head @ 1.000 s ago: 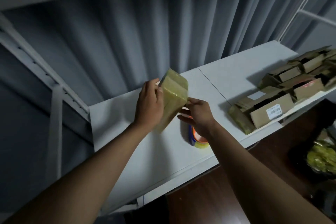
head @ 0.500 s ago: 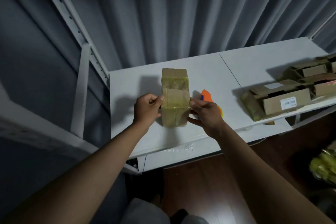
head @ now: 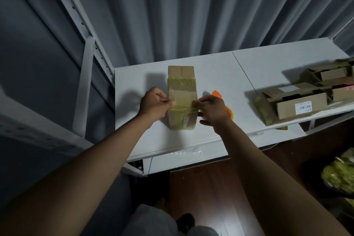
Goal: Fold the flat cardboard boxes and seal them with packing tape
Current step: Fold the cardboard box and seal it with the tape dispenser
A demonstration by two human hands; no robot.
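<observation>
Both hands, left [head: 153, 104] & right [head: 210, 109], pinch tape ends vs box [head: 182, 99] sides, prob. to press the seal down.

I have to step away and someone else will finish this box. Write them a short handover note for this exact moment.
Left hand: pinches the tape at the box's left edge.
Right hand: presses the tape at the right edge, fingers curled at it.
Box: folded, on the shelf, a tape band across its top.
Tape roll: on the shelf behind the right hand, mostly hidden.
Done: this box folded, mostly taped.
Left: smooth down the tape ends; the pile of boxes at right looks unsealed.
</observation>
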